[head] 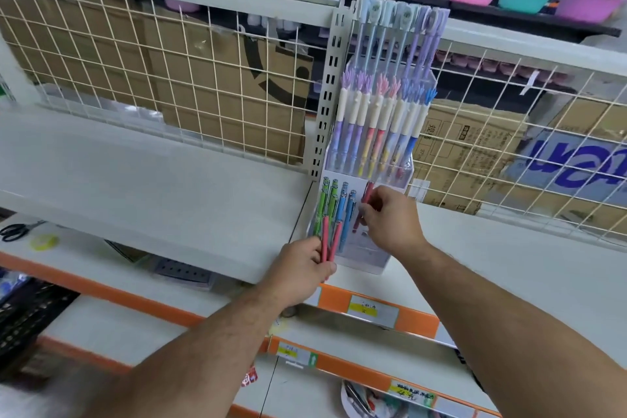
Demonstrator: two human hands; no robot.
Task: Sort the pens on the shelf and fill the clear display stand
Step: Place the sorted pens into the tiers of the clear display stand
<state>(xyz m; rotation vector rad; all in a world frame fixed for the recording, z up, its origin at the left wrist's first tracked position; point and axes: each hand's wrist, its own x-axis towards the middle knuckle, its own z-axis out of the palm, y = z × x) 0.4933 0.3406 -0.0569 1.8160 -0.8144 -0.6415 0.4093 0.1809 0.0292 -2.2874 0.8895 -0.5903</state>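
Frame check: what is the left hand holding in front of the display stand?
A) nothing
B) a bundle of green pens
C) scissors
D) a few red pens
D: the left hand grips a few red pens just in front of the clear display stand, while the right hand pinches a single red pen at the stand's lowest tier.

We grip two red pens (326, 238) in our left hand (302, 270); our right hand (390, 222) pinches seemingly a third pen (367, 196) at the clear stand (368, 258)
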